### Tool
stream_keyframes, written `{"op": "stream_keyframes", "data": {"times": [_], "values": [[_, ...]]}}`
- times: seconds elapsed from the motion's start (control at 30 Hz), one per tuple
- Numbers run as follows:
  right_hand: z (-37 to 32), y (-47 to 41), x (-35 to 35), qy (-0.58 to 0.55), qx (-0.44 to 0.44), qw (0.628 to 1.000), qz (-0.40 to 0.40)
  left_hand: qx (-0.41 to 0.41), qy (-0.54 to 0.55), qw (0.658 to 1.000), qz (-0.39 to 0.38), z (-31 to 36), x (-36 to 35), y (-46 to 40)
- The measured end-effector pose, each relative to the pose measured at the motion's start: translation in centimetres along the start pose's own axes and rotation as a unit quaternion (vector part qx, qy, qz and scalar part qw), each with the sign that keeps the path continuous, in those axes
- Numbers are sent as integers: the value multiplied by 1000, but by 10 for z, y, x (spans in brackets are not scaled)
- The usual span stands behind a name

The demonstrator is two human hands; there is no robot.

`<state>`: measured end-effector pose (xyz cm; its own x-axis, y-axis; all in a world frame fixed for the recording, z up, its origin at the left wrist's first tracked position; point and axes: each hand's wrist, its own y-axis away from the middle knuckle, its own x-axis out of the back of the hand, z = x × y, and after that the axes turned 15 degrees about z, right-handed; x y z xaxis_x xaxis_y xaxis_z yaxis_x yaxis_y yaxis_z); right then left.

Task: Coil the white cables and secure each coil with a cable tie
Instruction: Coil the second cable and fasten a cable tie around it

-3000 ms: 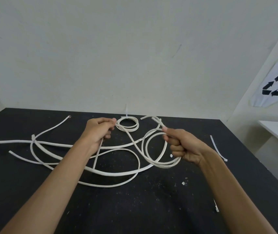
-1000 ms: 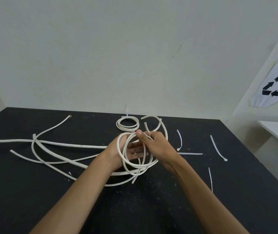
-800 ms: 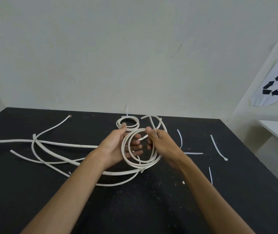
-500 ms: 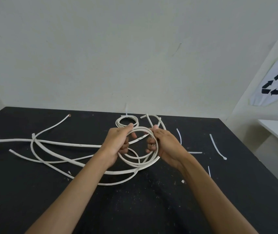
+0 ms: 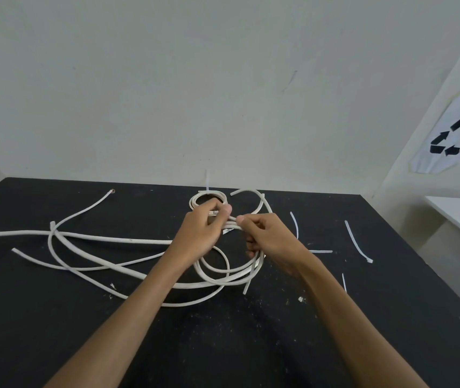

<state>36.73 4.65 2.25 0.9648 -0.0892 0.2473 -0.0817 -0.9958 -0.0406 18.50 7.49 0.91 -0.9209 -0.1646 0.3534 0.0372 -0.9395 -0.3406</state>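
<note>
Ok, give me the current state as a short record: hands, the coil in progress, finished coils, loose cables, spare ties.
left hand: grips the top of the coil in progress
right hand: pinches the same coil, close beside the left hand
coil in progress: several loops, held, no tie visible on it
finished coil: small, at the far edge of the black table, tie tail sticking up
loose cables: sprawled on the table to the left
spare ties: several lying on the table to the right

Head-worn view, looking forward and down—close over black table [image 5: 55, 317] (one camera only), wall [image 5: 167, 93] beyond
</note>
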Motion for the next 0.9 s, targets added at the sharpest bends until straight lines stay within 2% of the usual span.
{"op": "stream_keyframes", "data": {"times": [0.07,0.13,0.2,0.27,0.37,0.47,0.6,0.7,0.8,0.9], "values": [[0,0,0,-19,-9,1000,-7,-10,-29,999,12,-3,-3,-1],[1,0,0,-76,-41,996,-9,24,-15,998,48,-5,-8,-1],[4,0,1,-140,-87,986,-10,111,77,988,76,-8,-11,-3],[9,0,1,-200,-127,972,-1,202,181,958,98,-4,-13,-5],[16,0,0,-245,-133,960,33,249,249,931,95,3,-11,-4],[14,0,-2,-250,-91,956,126,274,310,909,58,8,-13,-2],[6,0,-4,-252,-39,920,296,282,361,889,16,19,-16,5],[-1,2,-4,-246,-13,915,321,304,405,861,51,24,-20,5],[-5,2,-4,-200,-6,928,314,318,435,834,121,29,-24,3],[-7,2,-7,-190,-40,931,309,331,447,812,177,35,-28,2]]}}
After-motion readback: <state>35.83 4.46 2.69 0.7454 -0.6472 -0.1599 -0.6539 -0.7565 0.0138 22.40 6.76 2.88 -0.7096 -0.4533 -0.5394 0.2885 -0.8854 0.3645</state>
